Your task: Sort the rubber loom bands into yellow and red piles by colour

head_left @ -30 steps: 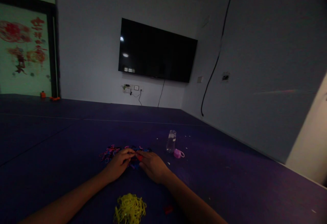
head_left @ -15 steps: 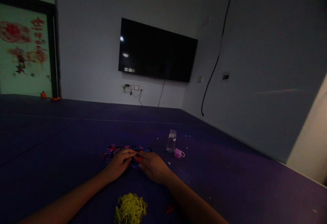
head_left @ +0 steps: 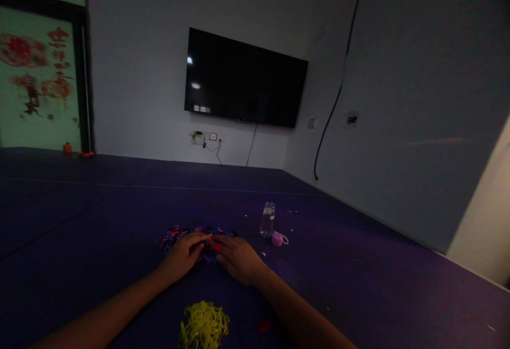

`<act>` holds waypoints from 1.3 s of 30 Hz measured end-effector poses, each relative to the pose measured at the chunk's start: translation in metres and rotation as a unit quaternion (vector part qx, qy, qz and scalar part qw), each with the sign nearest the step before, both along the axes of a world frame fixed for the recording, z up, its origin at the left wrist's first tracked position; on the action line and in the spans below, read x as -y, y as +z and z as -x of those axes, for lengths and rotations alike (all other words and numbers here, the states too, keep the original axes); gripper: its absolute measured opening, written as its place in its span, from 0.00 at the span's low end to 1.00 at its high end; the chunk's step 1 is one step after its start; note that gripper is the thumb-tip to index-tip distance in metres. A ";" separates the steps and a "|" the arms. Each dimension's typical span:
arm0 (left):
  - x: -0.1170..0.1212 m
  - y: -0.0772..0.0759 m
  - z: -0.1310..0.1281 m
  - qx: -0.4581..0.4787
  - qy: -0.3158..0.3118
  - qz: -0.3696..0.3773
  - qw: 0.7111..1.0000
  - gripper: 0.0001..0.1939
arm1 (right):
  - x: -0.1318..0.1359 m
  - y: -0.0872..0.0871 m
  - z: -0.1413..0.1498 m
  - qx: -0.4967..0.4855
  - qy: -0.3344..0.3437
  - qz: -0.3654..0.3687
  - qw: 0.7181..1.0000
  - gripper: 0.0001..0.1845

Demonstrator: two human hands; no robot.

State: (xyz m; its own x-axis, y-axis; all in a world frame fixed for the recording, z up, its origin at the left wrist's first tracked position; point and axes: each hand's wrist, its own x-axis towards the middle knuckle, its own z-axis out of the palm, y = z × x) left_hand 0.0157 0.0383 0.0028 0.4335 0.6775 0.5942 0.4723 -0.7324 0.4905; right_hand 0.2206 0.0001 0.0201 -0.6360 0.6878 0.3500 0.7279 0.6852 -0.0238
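Note:
Over a loose pile of small pink, blue and dark elastic bands [head_left: 171, 236], both hands meet fingertip to fingertip. My left hand [head_left: 185, 250] is bent, with its fingertips brought together at a small red bunch of elastic bands [head_left: 216, 246]. My right hand [head_left: 239, 258] curls around that bunch from the other side, its fingers partly covering it. The dim light and the fingers hide how each hand grips it. Nearer me, between my forearms, lies a heap of yellow elastic bands [head_left: 204, 325]. A small red piece [head_left: 263, 326] rests beside my right forearm.
A clear bottle [head_left: 267, 220] stands right of the pile, beside a pink cap with a loop [head_left: 278, 239]. White scraps dot the purple surface [head_left: 358, 285]. Farther back are orange objects [head_left: 68, 147], a wall television [head_left: 245, 78] and a hanging black cable [head_left: 338, 94].
My hands stay in nearly the same place. The fingers have shifted slightly around the red bunch, and a little more red shows between them.

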 end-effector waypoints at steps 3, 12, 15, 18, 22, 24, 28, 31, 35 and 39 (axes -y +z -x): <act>0.001 0.002 0.001 0.015 0.023 -0.002 1.000 0.16 | 0.000 -0.001 0.000 0.023 0.007 -0.001 1.000 0.21; 0.004 0.010 0.002 0.033 0.010 0.027 0.999 0.12 | -0.001 -0.002 -0.001 0.041 0.015 -0.014 0.999 0.24; 0.004 0.010 0.002 0.033 0.005 0.027 0.999 0.13 | -0.001 -0.002 -0.001 0.043 0.020 -0.014 0.999 0.24; 0.005 0.011 0.002 0.034 -0.004 0.030 0.999 0.13 | -0.002 -0.002 -0.001 0.041 0.021 -0.016 0.999 0.25; 0.007 0.011 0.003 0.032 -0.024 0.060 0.997 0.15 | -0.001 -0.001 0.000 0.045 0.020 -0.014 0.999 0.25; 0.006 0.010 0.003 0.043 -0.035 0.081 0.995 0.16 | -0.001 0.000 0.000 0.045 0.021 -0.015 0.999 0.26; 0.003 0.004 0.002 0.080 -0.070 0.129 0.986 0.20 | -0.001 -0.001 0.000 0.049 0.028 -0.018 0.998 0.26; 0.002 0.003 0.002 0.086 -0.077 0.147 0.982 0.21 | -0.002 -0.002 0.000 0.056 0.027 -0.021 0.998 0.24; 0.005 0.006 0.002 0.070 -0.066 0.144 0.985 0.21 | -0.004 -0.004 0.000 0.062 0.021 -0.034 0.997 0.23; 0.009 0.010 0.001 0.042 -0.054 0.125 0.990 0.20 | -0.005 -0.007 0.000 0.068 0.035 -0.048 0.996 0.25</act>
State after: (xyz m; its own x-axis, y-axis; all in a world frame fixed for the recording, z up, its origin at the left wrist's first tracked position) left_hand 0.0144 0.0296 0.0124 0.4670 0.7608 0.4507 0.3478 -0.6266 0.6974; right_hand 0.2203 0.0051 0.0131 -0.7268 0.6078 0.3200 0.6705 0.7287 0.1390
